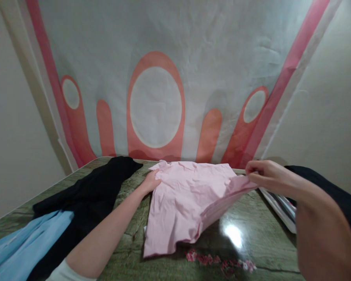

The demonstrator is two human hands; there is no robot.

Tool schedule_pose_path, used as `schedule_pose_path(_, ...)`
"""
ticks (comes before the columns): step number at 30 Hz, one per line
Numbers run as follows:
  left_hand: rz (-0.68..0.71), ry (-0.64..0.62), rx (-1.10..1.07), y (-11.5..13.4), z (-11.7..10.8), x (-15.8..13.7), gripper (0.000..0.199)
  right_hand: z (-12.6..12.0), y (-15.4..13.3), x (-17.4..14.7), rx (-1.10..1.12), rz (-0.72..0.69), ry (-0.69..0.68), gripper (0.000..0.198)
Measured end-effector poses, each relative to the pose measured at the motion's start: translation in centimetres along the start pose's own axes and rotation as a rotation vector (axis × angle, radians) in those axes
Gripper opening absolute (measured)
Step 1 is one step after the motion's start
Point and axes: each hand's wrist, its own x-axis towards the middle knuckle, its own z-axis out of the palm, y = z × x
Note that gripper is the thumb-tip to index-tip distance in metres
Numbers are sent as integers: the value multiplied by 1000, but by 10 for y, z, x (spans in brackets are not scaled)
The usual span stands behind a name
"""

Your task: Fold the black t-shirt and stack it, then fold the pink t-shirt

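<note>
A pale pink cloth garment [190,195], perhaps a shirt, is spread over the middle of the table with wrinkles across it. My right hand [260,172] pinches its right edge and lifts that side off the tabletop, so the cloth slopes up toward the fingers. At the garment's upper left corner, my left hand [152,182] grips the edge, its fingertips partly hidden by the cloth. The near left part of the garment lies flat on the table.
A black garment [99,187] and a light blue cloth [32,242] lie on the left of the wood-patterned table [128,234]. Right, beyond my forearm, are a white-edged tray-like object [280,212] and dark cloth [333,191]. A patterned sheet [155,105] hangs behind the table.
</note>
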Motion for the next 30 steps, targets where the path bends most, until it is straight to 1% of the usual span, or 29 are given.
schedule_pose_path(2, 16, 18, 32, -2, 0, 1, 59, -8, 11, -19, 60, -32, -147, 20)
schedule_pose_path(4, 40, 20, 69, -5, 0, 2, 60, -10, 20, -32, 81, -7, -225, 24)
schedule_pose_path(7, 81, 27, 135, -12, 2, 5, 58, -7, 21, -35, 79, 19, -213, 32)
schedule_pose_path(10, 124, 58, 204, -21, 3, 8, 54, 2, 8, -17, 40, -40, -209, 27)
schedule_pose_path(13, 178, 96, 219, -26, 3, 10, 50, 25, 0, 12, -45, -55, -209, 21)
schedule_pose_path(15, 203, 126, 193, -24, 2, 11, 46, 48, 1, 32, -107, -5, -250, 29)
schedule_pose_path(17, 205, 165, 150, -20, 1, 11, 41, 72, 5, 47, -163, -3, -308, 40)
schedule_pose_path(20, 178, 231, 65, -11, -2, 11, 34, 97, 6, 56, -202, -11, -395, 50)
schedule_pose_path(22, 162, 286, 28, -7, -4, 11, 30, 106, 1, 55, -227, -8, -435, 51)
schedule_pose_path(24, 136, 324, 46, -7, -6, 10, 29, 110, -7, 52, -266, -5, -459, 49)
schedule_pose_path(25, 116, 311, 82, -8, -7, 9, 31, 112, -12, 50, -273, -5, -487, 47)
schedule_pose_path(26, 88, 264, 131, -9, -9, 9, 34, 113, -17, 47, -263, -6, -534, 43)
schedule_pose_path(28, 16, 96, 248, -11, -12, 7, 38, 116, -28, 43, -186, 7, -681, 35)
schedule_pose_path(30, -49, -50, 337, -11, -17, 4, 33, 121, -37, 38, -83, 17, -820, 29)
